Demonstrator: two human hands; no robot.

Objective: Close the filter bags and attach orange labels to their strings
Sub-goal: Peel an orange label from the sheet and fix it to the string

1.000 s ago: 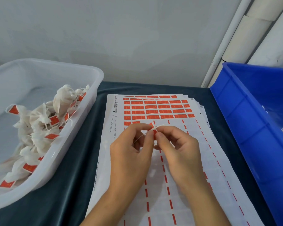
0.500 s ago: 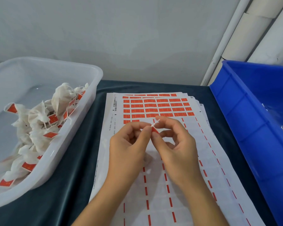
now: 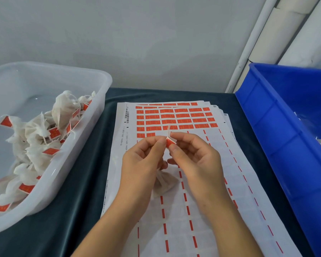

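Filter bag (image 3: pixel 166 182) hangs below my two hands, just above the label sheets (image 3: pixel 176 229), with its neck gathered and its string (image 3: pixel 168 129) running up between my fingertips. My left hand (image 3: pixel 143 160) pinches the string between thumb and forefinger. My right hand (image 3: pixel 195 160) pinches the orange label (image 3: pixel 170 142), folding it around the string; the string's free ends stick up above the fold.

Handling, as I judge it: the bag is light, soft mesh and will crush or tear if squeezed, so I hold by the string only. The label is thin and adhesive; I grip it at its outer edges and press the halves together squarely, because a skewed fold is hard to correct.

Room for movement: the sheets lie flat on the table (image 3: pixel 82 191) under my hands. The clear bin (image 3: pixel 100 115) of finished bags stands to the left, well apart from my hands, its rim raised. The blue bin (image 3: pixel 267 127) stands to the right, its wall just beside the sheets. Beyond the sheets, unused labels fill the top rows.
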